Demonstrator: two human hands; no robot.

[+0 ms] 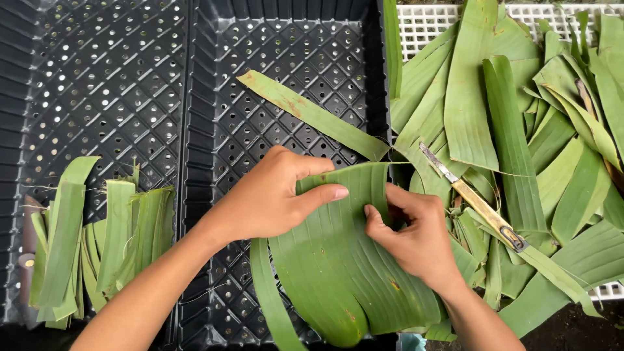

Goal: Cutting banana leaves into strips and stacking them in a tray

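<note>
A broad green banana leaf piece (338,273) lies over the front of the middle black crate (286,58). My left hand (270,195) grips its upper edge, thumb pressed on top of the leaf. My right hand (413,234) pinches the same edge just to the right, fingers curled on the leaf. A narrow leaf strip (312,114) lies diagonally in the crate above my hands. A knife (471,198) with a yellowish handle rests on the leaf pile right of my right hand.
A heap of cut banana leaves (520,130) covers a white grid tray (422,23) on the right. The left black crate (97,71) holds a small stack of folded leaf strips (104,240) at its front.
</note>
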